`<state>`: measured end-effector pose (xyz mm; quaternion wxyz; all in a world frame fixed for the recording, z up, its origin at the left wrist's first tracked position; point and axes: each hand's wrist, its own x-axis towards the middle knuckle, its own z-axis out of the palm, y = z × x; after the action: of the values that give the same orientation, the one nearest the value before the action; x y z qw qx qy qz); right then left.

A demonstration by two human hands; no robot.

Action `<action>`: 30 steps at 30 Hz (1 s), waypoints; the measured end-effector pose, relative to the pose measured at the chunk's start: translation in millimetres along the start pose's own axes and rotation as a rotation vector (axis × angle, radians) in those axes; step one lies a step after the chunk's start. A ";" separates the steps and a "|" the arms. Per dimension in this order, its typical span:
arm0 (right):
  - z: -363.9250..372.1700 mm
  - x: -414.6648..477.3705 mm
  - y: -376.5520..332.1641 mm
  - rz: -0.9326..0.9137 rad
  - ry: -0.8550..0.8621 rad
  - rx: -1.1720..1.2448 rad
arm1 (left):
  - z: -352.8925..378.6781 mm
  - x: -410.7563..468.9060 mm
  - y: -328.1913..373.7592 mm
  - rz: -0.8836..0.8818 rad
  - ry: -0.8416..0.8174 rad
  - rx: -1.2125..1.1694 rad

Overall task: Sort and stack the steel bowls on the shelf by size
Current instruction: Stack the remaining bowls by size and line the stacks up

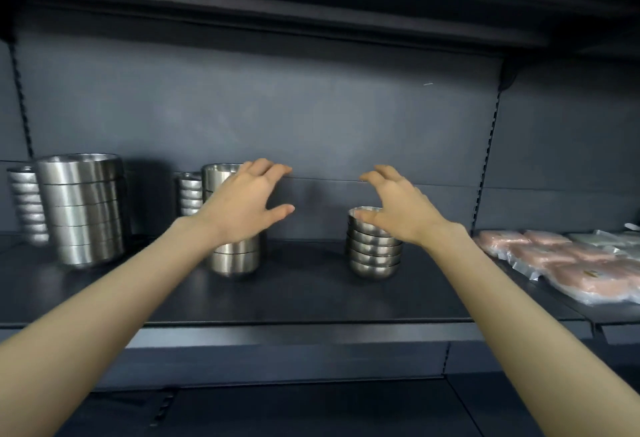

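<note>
Steel everywhere on the dark shelf (311, 291): your left hand (242, 204) hovers spread, grip empty, in front of the medium bowl stack (235, 256) at centre. Your right hand (398, 208) is splayed over the small bowl stack (374, 253), holding nothing. The large bowl stack (83, 208) stands at left; pink packets (571, 263) lie at right.

The dark shelf (311, 298) carries five stacks of steel bowls: a tall wide stack (85, 208) at left, a narrow stack (29, 204) behind it, a middle stack (235, 253) (partly hidden), a small stack (189, 194) behind that, and a short stack (374, 249) right of centre. Sealed packets (568, 263) lie at far right.
</note>
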<state>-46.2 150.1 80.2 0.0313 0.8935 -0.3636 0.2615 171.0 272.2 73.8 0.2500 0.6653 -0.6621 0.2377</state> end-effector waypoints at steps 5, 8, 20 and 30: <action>12.7 -14.9 -92.8 -0.073 0.017 0.064 | -48.2 -70.0 -50.6 -0.027 0.018 0.096; 35.4 -26.8 -148.3 -0.103 0.007 0.114 | -65.9 -119.0 -87.0 -0.051 -0.005 0.127; 105.9 6.9 -303.4 -0.184 -0.074 0.223 | -110.6 -204.2 -232.4 -0.182 -0.015 0.109; 190.0 98.5 -352.3 -0.199 -0.144 0.267 | -74.0 -182.3 -343.9 -0.332 -0.007 -0.143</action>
<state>331.9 299.4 12.1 -0.0880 0.9378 -0.2366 0.2384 514.1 458.5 6.0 0.3300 0.7470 -0.5591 0.1430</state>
